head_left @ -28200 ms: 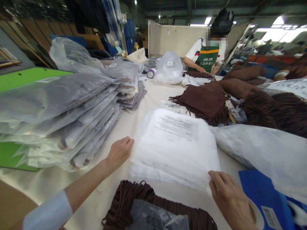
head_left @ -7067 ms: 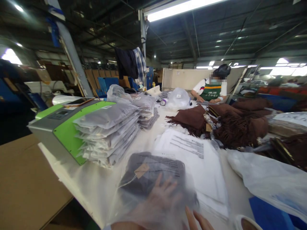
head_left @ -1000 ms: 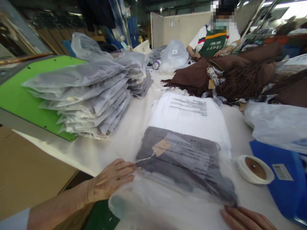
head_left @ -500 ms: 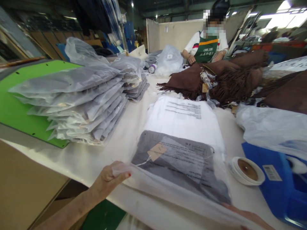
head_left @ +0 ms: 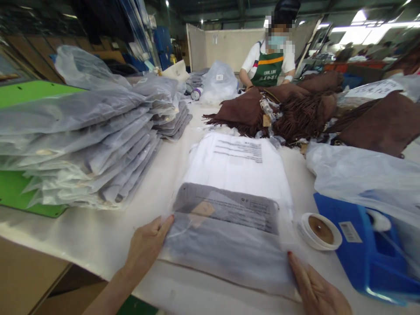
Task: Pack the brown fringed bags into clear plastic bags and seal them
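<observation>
In front of me lies a clear plastic bag [head_left: 226, 253] holding a flat grey item [head_left: 229, 199] with a brown paper tag [head_left: 202, 212]. The bag's near end is folded up over the lower part of the item and tag. My left hand [head_left: 146, 243] grips the fold's left edge, thumb on top. At the right edge, my right hand [head_left: 316, 282] pinches the plastic, its other fingers partly hidden. A pile of white printed plastic bags [head_left: 243, 164] lies under and behind the grey item.
Bagged grey items [head_left: 82, 144] are stacked on the left over a green board [head_left: 33, 210]. To the right are a white roll of brown tape [head_left: 320, 231] and a blue plastic holder [head_left: 370, 249]. Brown fringed bags [head_left: 243, 107] lie behind, near a co-worker [head_left: 271, 61].
The bag's near end has been folded up over the grey item. My right hand has come further into view at the right edge; my left hand has moved slightly up the left edge.
</observation>
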`<control>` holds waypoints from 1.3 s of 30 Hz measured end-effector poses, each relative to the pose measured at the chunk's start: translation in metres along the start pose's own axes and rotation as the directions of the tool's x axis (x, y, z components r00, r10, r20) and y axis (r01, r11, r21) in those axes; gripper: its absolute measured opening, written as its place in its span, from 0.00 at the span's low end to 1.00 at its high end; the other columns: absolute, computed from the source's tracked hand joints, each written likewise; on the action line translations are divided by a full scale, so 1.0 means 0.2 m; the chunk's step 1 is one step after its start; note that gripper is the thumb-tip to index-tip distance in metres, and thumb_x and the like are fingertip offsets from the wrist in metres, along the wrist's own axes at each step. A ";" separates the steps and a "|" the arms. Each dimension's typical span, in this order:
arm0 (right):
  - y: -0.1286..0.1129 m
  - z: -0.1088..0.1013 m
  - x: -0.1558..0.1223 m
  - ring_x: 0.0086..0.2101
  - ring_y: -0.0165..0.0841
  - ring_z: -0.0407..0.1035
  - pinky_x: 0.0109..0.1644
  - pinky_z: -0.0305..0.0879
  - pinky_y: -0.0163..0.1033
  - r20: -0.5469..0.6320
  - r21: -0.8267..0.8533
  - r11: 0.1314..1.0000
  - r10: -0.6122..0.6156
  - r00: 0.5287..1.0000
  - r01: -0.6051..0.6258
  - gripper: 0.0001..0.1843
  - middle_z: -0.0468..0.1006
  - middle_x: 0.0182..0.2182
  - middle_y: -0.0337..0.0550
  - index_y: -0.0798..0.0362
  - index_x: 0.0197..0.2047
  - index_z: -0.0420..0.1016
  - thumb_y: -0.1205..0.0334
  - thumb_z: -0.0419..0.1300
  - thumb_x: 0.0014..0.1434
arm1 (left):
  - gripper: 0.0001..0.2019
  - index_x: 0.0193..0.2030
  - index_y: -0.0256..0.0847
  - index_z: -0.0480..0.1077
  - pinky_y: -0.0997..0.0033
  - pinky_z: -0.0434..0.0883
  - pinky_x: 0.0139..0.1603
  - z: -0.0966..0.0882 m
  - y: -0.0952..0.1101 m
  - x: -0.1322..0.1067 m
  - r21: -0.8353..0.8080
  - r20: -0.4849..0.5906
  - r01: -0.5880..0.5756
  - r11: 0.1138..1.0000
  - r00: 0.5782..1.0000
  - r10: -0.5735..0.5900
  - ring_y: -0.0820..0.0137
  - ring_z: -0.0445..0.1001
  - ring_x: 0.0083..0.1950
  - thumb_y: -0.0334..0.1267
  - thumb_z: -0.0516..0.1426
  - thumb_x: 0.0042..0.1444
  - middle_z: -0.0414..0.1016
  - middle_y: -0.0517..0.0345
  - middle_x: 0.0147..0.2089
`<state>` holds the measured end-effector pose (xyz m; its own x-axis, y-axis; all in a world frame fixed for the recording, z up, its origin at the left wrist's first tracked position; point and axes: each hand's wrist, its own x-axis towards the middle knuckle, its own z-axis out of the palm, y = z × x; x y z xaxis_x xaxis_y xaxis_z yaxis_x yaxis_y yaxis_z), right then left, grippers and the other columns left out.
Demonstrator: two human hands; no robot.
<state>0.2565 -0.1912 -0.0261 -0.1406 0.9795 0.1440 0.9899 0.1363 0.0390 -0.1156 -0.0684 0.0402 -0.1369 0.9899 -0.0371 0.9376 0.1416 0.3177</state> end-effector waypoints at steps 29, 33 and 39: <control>-0.22 -0.13 0.20 0.20 0.29 0.70 0.20 0.52 0.33 -0.194 0.105 0.792 0.609 0.769 -0.601 0.18 0.74 0.24 0.36 0.49 0.28 0.63 0.48 0.45 0.62 | 0.09 0.39 0.40 0.68 0.58 0.61 0.48 0.16 0.46 0.01 0.212 -0.233 -0.894 0.395 0.347 0.909 0.64 0.68 0.40 0.41 0.50 0.60 0.70 0.53 0.38; -0.21 -0.09 0.20 0.19 0.28 0.69 0.21 0.54 0.33 -0.257 0.051 0.799 0.591 0.765 -0.600 0.19 0.72 0.22 0.34 0.49 0.27 0.63 0.50 0.44 0.64 | 0.14 0.49 0.48 0.68 0.56 0.50 0.60 0.22 0.44 0.08 0.358 -0.261 -0.898 0.256 0.168 0.951 0.62 0.65 0.54 0.44 0.51 0.58 0.70 0.52 0.52; -0.09 -0.24 0.14 0.19 0.27 0.68 0.23 0.61 0.31 -0.499 0.156 0.868 0.481 0.721 -0.471 0.15 0.73 0.20 0.36 0.50 0.27 0.68 0.56 0.48 0.62 | 0.21 0.57 0.58 0.62 0.56 0.40 0.65 0.28 0.41 0.17 0.412 -0.218 -0.892 0.186 0.102 0.971 0.63 0.65 0.57 0.50 0.51 0.56 0.69 0.58 0.57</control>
<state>0.2337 -0.1730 0.0257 0.3652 0.6979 0.6161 0.9286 -0.3201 -0.1879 -0.0251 -0.0236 0.0114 0.8265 0.2362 0.5111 0.4281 -0.8532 -0.2980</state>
